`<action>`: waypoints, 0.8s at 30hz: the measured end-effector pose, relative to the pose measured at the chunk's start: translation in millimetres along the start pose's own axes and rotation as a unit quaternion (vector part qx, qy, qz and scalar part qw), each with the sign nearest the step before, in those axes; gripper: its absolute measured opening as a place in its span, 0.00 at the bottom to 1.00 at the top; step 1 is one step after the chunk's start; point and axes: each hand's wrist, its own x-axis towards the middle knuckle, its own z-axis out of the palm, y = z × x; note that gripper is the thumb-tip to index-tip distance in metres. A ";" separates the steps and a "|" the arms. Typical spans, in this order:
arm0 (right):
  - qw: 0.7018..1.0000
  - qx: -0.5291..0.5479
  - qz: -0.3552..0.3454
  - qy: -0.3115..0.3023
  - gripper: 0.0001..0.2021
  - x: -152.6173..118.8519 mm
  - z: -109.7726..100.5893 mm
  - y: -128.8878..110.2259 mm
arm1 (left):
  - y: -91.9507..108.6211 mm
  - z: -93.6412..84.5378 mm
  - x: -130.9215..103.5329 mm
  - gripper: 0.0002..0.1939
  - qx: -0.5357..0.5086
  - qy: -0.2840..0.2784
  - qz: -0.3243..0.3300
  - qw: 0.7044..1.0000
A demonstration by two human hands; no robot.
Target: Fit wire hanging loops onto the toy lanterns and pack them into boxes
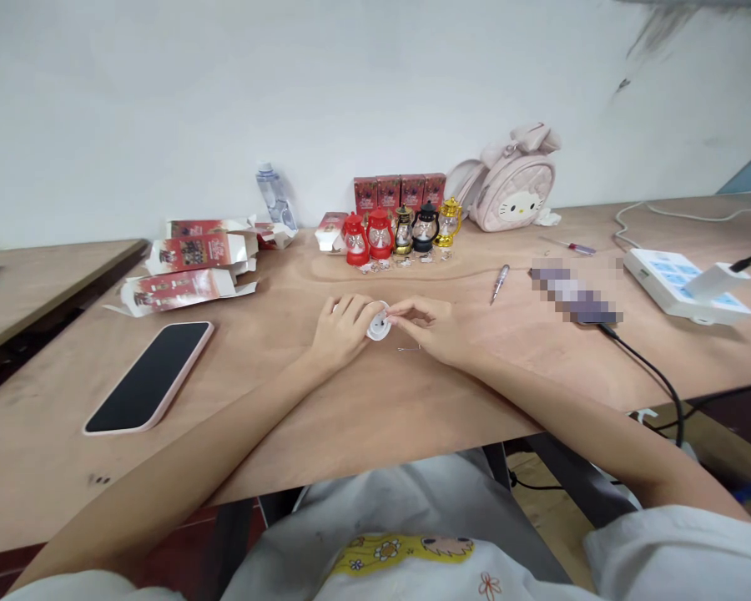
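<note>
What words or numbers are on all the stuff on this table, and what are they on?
None that I can read for sure.
Row of upright red boxes: pale fancy writing, too blurred to quote.
Opened red boxes: printing too small to read.
White power strip: blue labels, any words too small to read.
Patchy thing on the cable: blurred out, so I can't tell.

White short-sleeved top [413,509] — yellow cartoon, flowers
</note>
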 end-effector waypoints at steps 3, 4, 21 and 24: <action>0.998 -0.052 -0.018 0.029 0.07 -4.6 3.7 -7.4 | 0.6 0.3 0.0 0.11 0.006 0.004 0.000 1.000; 0.996 -0.071 -0.028 0.036 0.06 -6.2 5.2 -8.9 | 0.7 0.3 0.1 0.11 0.007 0.005 0.000 1.000; 0.940 -0.245 -0.236 0.031 0.08 -7.6 14.6 8.5 | 0.5 0.5 0.2 0.11 0.024 0.023 0.016 0.999; 0.919 -0.274 -0.282 0.029 0.08 -7.5 14.2 8.3 | 0.2 0.7 0.0 0.11 0.020 0.028 0.014 0.999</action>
